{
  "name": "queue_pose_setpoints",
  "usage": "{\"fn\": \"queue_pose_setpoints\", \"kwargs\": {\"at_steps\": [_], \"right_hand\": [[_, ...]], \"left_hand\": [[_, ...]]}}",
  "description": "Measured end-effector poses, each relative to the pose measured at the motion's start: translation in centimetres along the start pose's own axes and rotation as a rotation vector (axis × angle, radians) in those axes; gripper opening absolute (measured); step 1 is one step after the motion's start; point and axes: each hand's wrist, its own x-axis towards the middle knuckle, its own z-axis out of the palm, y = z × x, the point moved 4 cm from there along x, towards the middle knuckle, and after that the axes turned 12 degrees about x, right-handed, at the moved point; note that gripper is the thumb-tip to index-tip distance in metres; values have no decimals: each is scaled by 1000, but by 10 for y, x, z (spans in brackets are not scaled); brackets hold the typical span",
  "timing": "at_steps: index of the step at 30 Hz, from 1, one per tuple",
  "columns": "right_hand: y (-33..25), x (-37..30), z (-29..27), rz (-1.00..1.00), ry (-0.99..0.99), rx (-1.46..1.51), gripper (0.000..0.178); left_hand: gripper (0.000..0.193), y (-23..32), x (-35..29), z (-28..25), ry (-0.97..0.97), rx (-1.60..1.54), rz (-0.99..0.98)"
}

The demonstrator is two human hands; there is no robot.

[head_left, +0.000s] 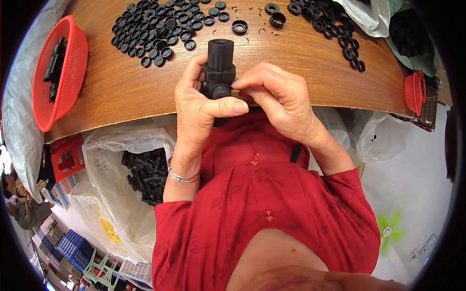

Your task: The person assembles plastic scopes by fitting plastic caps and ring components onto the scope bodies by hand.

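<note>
My left hand [194, 99] is wrapped round a black plastic scope [221, 58], held upright over the table's near edge. The scope has a ribbed round tube on top, open at its end, and a small ridged knob low on the side facing me. My left thumb lies across below the knob. At the scope's right side is my right hand [284, 94], thumb and fingers pinched together, with the index fingertip against or very close to the body. Whatever sits in that pinch, if anything, is hidden.
Many small black caps [160, 29] lie on the wooden table [121, 92], with black rings [330, 22] at the far right. A red basket [73, 72] at left holds black scopes. Below it, a plastic-lined bag [107, 155] contains black parts. Another red basket [412, 94] stands far right.
</note>
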Motion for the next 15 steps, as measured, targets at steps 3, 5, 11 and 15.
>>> {"fn": "queue_pose_setpoints", "kwargs": {"at_steps": [3, 5, 11, 15], "right_hand": [[2, 4, -1, -30, -9, -40, 17], [1, 4, 0, -33, -18, -39, 17], [1, 1, 7, 37, -18, 11, 14], [-2, -4, 14, 5, 41, -14, 23]], "left_hand": [[70, 1, 2, -3, -1, 20, 0], [68, 0, 1, -5, -4, 28, -2], [63, 0, 2, -4, 62, 37, 36], [62, -8, 8, -8, 81, -196, 61]]}}
